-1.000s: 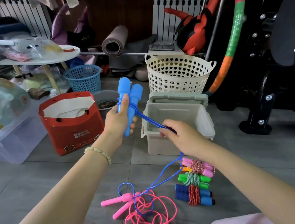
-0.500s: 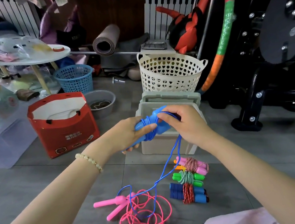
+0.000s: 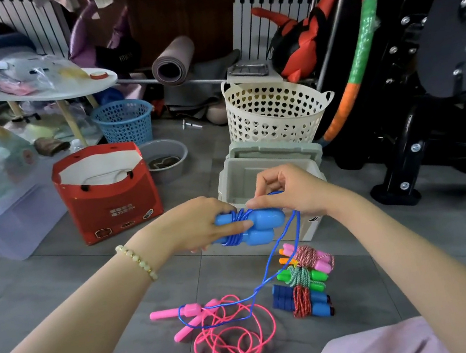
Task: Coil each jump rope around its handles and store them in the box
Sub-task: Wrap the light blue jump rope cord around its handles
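Note:
My left hand (image 3: 194, 226) grips the two blue handles (image 3: 261, 229) of a jump rope, held level in front of the open pale box (image 3: 239, 169). Several turns of blue rope are wound round their middle. My right hand (image 3: 287, 190) pinches the blue rope (image 3: 285, 248) just above the handles; the loose rest hangs to the floor. A pink jump rope (image 3: 232, 336) lies uncoiled on the tiles. Three coiled ropes lie to its right: pink handles (image 3: 318, 259), green handles (image 3: 302, 277), dark blue handles (image 3: 302, 301).
A red paper bag (image 3: 110, 194) stands left of the box, with a metal bowl (image 3: 164, 158) and a blue basket (image 3: 124, 122) behind it. A cream laundry basket (image 3: 274, 111) is behind the box. A clear storage tub (image 3: 0, 223) is at the left, black gym equipment (image 3: 431, 110) at the right.
The blue handles have swung from upright down to level in my left hand. My right hand came up from the slack rope to the handles and more turns are wound on.

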